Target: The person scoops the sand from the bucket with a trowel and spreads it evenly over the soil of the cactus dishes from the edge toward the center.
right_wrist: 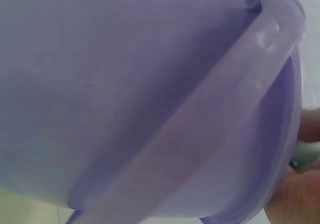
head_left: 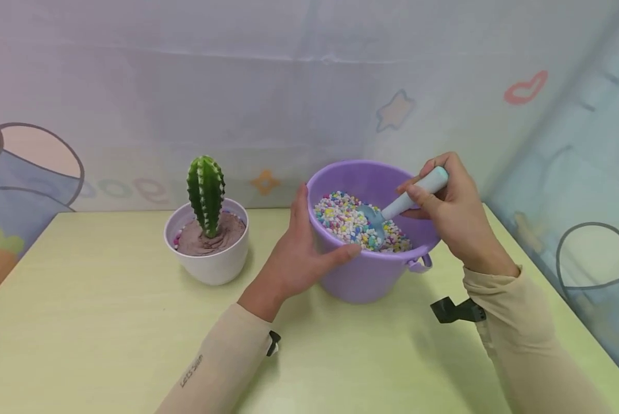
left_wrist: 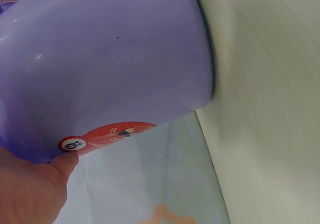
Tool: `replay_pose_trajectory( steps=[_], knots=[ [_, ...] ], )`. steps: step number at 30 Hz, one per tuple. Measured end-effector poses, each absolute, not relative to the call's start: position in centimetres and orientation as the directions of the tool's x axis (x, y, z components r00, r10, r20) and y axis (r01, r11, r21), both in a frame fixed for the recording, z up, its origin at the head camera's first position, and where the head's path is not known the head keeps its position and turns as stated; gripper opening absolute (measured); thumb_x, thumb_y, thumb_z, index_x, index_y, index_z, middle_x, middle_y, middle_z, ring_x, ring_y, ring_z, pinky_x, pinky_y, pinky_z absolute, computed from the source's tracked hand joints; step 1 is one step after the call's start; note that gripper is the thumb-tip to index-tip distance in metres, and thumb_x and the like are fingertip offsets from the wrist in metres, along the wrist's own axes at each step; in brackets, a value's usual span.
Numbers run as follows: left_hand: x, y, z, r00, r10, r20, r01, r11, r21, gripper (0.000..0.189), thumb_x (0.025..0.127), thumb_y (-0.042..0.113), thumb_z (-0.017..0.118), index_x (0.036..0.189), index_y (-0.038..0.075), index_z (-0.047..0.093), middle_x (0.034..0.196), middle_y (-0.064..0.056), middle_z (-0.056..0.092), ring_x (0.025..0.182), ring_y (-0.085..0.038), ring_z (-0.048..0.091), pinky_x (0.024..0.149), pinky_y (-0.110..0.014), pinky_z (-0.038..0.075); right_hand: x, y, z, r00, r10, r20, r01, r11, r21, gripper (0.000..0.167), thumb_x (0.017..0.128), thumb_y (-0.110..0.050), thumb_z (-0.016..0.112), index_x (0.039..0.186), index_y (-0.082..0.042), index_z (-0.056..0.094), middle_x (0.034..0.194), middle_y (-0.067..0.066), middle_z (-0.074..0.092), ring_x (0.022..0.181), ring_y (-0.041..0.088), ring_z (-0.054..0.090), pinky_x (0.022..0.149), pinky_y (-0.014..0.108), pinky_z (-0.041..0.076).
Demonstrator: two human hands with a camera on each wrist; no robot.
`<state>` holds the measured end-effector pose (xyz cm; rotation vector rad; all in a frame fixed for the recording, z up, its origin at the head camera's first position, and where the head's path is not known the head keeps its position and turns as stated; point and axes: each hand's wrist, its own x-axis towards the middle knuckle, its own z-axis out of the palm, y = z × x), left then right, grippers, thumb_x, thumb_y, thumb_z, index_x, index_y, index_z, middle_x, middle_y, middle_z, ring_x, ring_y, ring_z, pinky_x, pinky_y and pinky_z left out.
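A purple bucket point(head_left: 358, 282) stands on the table, partly filled with small multicoloured pebbles point(head_left: 340, 215). My left hand point(head_left: 301, 253) holds the bucket at its left side, the thumb lying along the near rim and the fingers at the far left. In the left wrist view, a fingertip touches the bucket wall beside a red sticker point(left_wrist: 110, 134). With my right hand point(head_left: 461, 213) I grip the pale blue handle of a small scoop point(head_left: 407, 201) over the right rim. The scoop's blue blade is down among the pebbles, its tip partly buried.
To the left, a white pot point(head_left: 213, 269) holds a green cactus point(head_left: 206, 195) set in brown, clay-like material. The bucket's handle point(right_wrist: 185, 139) hangs down its right side. Behind the light wooden table point(head_left: 107, 322) hangs a printed cloth backdrop point(head_left: 237, 103).
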<state>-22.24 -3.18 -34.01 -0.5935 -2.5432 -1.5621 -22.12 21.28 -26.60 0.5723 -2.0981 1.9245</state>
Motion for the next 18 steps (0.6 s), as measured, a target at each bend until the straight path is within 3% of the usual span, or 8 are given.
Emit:
replay_pose_trajectory(
  steps=[7, 10, 18],
  knots=[
    [-22.0, -3.4, -34.0, -0.932, 0.265, 0.247, 0.345, 0.440, 0.829, 0.125, 0.072, 0.074, 0.068, 0.154, 0.033, -0.017, 0.161, 0.007, 0.006, 0.130, -0.029, 0.043, 0.098, -0.051, 0.041, -21.5, 20.6, -26.8, -0.949, 0.018, 0.314, -0.308, 0.140, -0.941, 0.018, 0.102, -0.010, 0.053, 0.107, -0.002, 0.037, 0.098, 0.017, 0.063, 0.087, 0.021, 0.069, 0.070, 0.036, 0.057],
    [-22.0, -3.3, -33.8, -0.924, 0.273, 0.266, 0.365, 0.430, 0.826, 0.123, 0.073, 0.073, 0.068, 0.154, 0.035, -0.015, 0.159, 0.006, 0.011, 0.127, -0.028, 0.045, 0.097, -0.051, 0.042, -21.3, 20.7, -26.6, -0.963, 0.053, 0.264, -0.259, 0.087, -0.962, 0.021, 0.102, -0.014, 0.053, 0.107, -0.003, 0.036, 0.098, 0.017, 0.062, 0.086, 0.021, 0.070, 0.069, 0.036, 0.057],
    [-22.3, -3.2, -33.7, -0.909, 0.300, 0.289, 0.392, 0.386, 0.835, 0.122, 0.074, 0.070, 0.070, 0.155, 0.032, -0.013, 0.159, 0.004, 0.012, 0.132, -0.024, 0.040, 0.101, -0.050, 0.039, -21.2, 22.1, -27.2, -0.922, -0.078, 0.380, -0.372, -0.094, -0.923, 0.019, 0.099, -0.004, 0.056, 0.106, -0.001, 0.039, 0.097, 0.017, 0.065, 0.093, 0.026, 0.069, 0.073, 0.041, 0.056]
  ],
)
